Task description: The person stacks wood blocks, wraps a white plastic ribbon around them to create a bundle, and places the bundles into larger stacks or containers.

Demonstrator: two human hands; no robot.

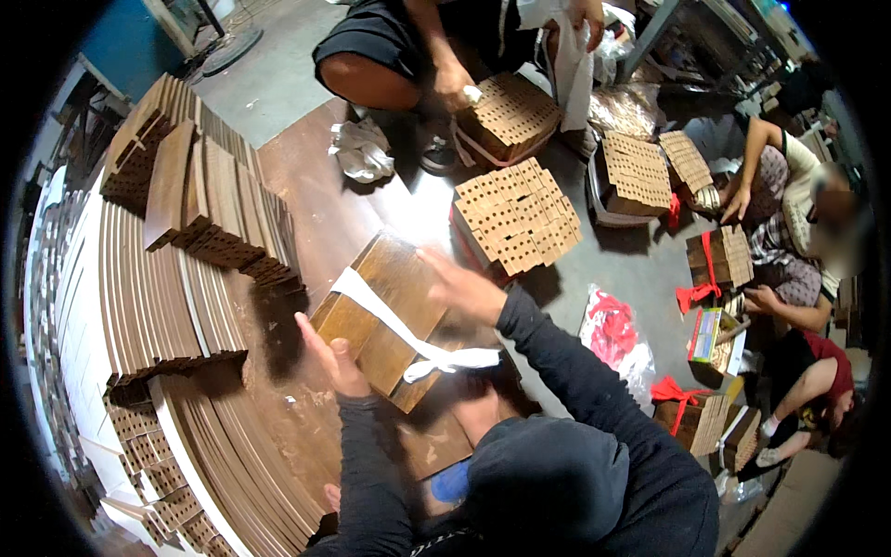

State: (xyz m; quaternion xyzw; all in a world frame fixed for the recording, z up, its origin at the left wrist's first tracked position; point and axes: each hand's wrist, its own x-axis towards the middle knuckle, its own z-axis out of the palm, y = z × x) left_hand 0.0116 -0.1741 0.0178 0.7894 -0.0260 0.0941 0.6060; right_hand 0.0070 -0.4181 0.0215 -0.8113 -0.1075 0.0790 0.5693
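A block-shaped bundle of glossy brown wooden slats (399, 278) is placed in the middle of the scene, between the two hands and over a flat brown wooden board (316, 153). It is crossed by a white cloth strip (382, 315), knotted toward the near right with its ends left loose; the slats are presumably kept together by it.

The bundle's left side is met by the bare left hand (334, 359), whose fingers are held straight and close together, with the thumb set apart. The bare right hand (467, 290) is laid at the far right edge, its fingers extended and pinching nothing visible; whether the tips are pressed to the wood cannot be told. The bundle is probably being steadied by being flanked on opposite sides.

At the left, long curved brown slats (153, 288) are stacked in rows, perhaps to be kept within reach. Just beyond the right hand, a pale block of drilled wooden pieces (520, 215) is stood with its holes facing up. Farther right, a brown bundle (713, 258) is bound by a red strip (696, 295), likely for the same hold.
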